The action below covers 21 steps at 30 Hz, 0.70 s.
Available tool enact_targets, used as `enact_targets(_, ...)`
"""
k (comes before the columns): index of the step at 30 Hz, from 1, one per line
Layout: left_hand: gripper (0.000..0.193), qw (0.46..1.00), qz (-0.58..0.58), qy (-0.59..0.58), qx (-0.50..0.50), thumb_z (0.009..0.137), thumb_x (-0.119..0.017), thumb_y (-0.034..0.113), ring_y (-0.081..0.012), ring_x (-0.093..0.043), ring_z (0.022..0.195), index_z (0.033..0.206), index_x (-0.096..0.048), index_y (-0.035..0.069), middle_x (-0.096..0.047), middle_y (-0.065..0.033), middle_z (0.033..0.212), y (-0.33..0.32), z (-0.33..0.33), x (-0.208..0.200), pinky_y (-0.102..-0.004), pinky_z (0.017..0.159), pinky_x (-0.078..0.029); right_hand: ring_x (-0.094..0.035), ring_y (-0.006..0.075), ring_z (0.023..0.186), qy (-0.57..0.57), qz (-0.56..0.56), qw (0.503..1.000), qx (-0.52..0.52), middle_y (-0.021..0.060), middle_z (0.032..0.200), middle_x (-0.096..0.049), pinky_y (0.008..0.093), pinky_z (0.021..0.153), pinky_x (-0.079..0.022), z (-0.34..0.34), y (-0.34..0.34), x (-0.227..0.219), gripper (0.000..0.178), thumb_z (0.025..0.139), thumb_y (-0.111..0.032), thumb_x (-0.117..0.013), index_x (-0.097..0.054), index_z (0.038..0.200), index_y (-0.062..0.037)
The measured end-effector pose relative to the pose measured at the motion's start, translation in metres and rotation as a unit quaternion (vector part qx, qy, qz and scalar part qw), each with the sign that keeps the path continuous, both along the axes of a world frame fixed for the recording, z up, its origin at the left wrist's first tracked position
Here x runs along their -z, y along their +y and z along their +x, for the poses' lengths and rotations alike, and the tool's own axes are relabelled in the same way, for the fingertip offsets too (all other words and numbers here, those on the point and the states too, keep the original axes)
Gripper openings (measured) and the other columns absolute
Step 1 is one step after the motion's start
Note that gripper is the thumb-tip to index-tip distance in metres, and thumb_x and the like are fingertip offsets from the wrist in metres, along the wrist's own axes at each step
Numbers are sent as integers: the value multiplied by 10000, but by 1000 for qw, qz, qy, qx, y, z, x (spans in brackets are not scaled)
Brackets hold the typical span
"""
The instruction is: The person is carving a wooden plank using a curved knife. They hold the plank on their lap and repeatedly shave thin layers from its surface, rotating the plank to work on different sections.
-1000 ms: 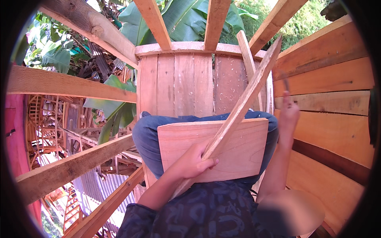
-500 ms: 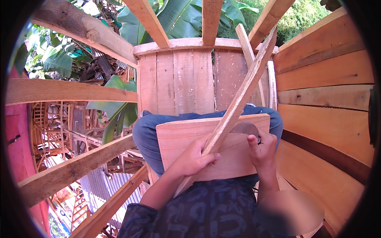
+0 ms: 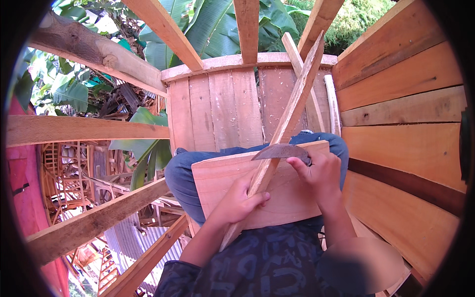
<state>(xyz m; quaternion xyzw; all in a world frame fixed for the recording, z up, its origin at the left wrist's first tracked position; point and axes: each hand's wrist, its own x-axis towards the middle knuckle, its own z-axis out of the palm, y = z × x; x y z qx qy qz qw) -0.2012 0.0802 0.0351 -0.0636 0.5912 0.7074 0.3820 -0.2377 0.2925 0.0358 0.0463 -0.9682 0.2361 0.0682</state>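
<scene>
A long, rough-edged wooden stick (image 3: 293, 115) slants across my lap, its lower end near my body and its pointed tip far off to the right. My left hand (image 3: 241, 202) is wrapped round its lower part. My right hand (image 3: 320, 174) grips a knife with a short, curved dark blade (image 3: 278, 152), the handle mostly hidden in the fingers. The blade lies across the stick, beyond my left hand. Under both hands, a flat wooden board (image 3: 213, 180) rests on my thighs.
Floor planks (image 3: 222, 106) with scattered shavings stretch ahead of my legs. Another thin stick (image 3: 309, 94) leans at the far edge. A plank wall (image 3: 401, 138) closes the right side. Spaced wooden beams (image 3: 94, 129) run along the left, above corrugated metal sheets (image 3: 131, 237).
My right hand has brought the knife leftward, from beside the stick to across it. My left hand keeps its hold on the stick. The whole view has shifted slightly.
</scene>
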Motion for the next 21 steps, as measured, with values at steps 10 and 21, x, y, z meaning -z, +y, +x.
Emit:
enact_targets(10, 543, 1000, -5, 22, 4, 826, -583, 80, -124, -574, 694, 1333, -418, -25, -587, -76, 818, 2, -6, -2, -282, 657, -481, -518, 319, 465, 44, 34, 998, 13, 112, 496, -487, 386, 433, -391, -20, 8, 5, 666, 676, -699, -635, -493, 563, -59)
enact_targets(21, 537, 1000, 10, 7, 23, 803, -618, 124, -159, -627, 791, 1279, -448, -60, -614, -105, 886, -3, 0, 0, -309, 750, -497, -330, 158, 513, 23, -130, 956, 262, 97, 491, -324, 409, 480, -320, -68, 122, 17, 745, 891, -634, -479, -421, 572, 37)
